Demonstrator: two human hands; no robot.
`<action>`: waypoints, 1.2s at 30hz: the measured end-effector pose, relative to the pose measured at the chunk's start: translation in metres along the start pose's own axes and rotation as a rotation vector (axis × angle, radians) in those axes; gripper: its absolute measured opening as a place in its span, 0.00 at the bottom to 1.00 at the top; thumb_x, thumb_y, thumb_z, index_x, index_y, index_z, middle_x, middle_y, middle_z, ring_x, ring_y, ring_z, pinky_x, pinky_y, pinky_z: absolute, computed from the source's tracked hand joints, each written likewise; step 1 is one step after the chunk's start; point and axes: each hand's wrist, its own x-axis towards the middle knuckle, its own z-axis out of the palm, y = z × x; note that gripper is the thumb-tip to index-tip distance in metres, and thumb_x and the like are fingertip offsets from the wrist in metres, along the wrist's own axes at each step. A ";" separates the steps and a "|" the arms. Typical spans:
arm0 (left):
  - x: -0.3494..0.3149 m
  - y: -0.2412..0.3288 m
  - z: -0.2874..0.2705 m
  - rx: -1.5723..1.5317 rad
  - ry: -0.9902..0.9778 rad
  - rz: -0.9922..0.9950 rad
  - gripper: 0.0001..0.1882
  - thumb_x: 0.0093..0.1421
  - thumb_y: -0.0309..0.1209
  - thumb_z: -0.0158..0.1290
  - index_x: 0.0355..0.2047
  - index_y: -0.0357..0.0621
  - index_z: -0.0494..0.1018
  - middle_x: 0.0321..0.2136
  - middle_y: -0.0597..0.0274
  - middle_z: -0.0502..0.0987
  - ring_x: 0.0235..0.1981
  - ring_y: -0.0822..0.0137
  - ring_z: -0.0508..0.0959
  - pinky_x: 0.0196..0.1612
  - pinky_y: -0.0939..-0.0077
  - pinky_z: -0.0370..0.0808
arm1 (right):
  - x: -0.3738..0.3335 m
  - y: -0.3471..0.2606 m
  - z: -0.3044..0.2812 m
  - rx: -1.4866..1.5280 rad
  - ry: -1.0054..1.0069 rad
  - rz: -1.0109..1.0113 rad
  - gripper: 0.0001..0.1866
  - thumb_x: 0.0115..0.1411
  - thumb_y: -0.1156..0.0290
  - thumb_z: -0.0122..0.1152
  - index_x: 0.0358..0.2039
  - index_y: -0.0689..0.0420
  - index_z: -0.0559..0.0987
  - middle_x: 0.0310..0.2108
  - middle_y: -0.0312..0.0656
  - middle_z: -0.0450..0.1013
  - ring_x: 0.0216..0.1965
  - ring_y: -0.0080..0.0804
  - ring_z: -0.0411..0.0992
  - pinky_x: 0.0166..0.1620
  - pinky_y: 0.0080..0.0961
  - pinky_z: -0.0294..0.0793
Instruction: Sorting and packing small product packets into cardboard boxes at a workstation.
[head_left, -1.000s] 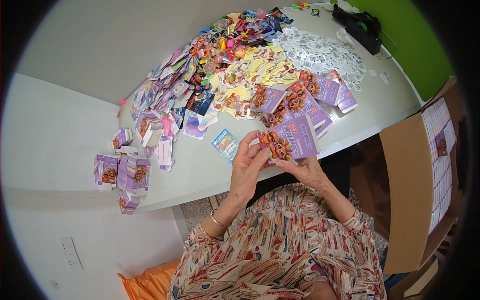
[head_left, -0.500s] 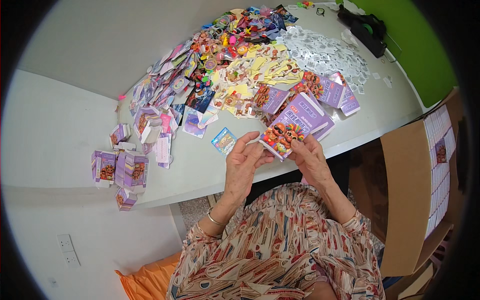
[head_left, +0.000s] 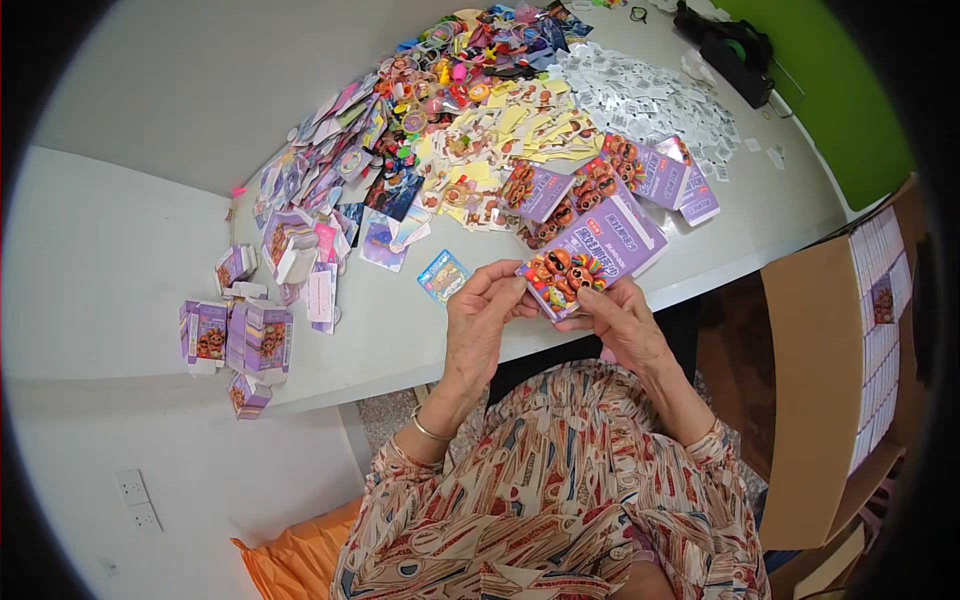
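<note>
Between my two hands is a flat purple carton [head_left: 585,255] printed with cartoon figures, held above the table's near edge. My left hand [head_left: 485,305] pinches its lower left corner between thumb and fingers. At its lower right side, my right hand [head_left: 620,318] grips with the thumb on the printed face and the fingers beneath. Behind it lie more flat purple cartons [head_left: 655,180], overlapping on the table. A small blue picture packet [head_left: 442,275] rests on the table just beyond my left hand.
Yellow-backed cards [head_left: 520,130], small white slips [head_left: 640,95] and colourful trinkets [head_left: 450,70] are heaped across the white table [head_left: 370,345]. Formed purple boxes [head_left: 262,338] cluster at the left edge. An open cardboard box [head_left: 815,400] with packed rows stands at right.
The carton has turned slightly and its printed face shows more fully. My left fingers have closed in on its corner. The whole view has shifted a little.
</note>
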 end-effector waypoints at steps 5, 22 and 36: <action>0.005 -0.002 0.000 0.071 -0.009 0.041 0.13 0.63 0.26 0.52 0.47 0.34 0.70 0.32 0.58 0.79 0.29 0.74 0.77 0.36 0.81 0.75 | -0.007 -0.001 0.003 -0.138 0.050 0.063 0.18 0.64 0.69 0.54 0.50 0.67 0.72 0.45 0.47 0.75 0.42 0.31 0.77 0.43 0.28 0.80; 0.005 -0.020 -0.007 0.109 0.065 0.023 0.20 0.65 0.27 0.49 0.55 0.30 0.65 0.40 0.56 0.78 0.38 0.70 0.79 0.44 0.76 0.77 | 0.001 0.035 0.012 -1.086 0.152 -0.587 0.18 0.58 0.79 0.55 0.50 0.65 0.70 0.40 0.55 0.73 0.36 0.53 0.76 0.38 0.36 0.75; 0.010 -0.016 -0.067 0.850 0.241 0.434 0.12 0.57 0.22 0.54 0.42 0.35 0.72 0.39 0.54 0.74 0.33 0.66 0.75 0.38 0.75 0.73 | 0.022 0.047 0.013 -1.489 0.072 -0.557 0.19 0.54 0.77 0.61 0.45 0.64 0.69 0.36 0.53 0.70 0.36 0.53 0.71 0.36 0.42 0.72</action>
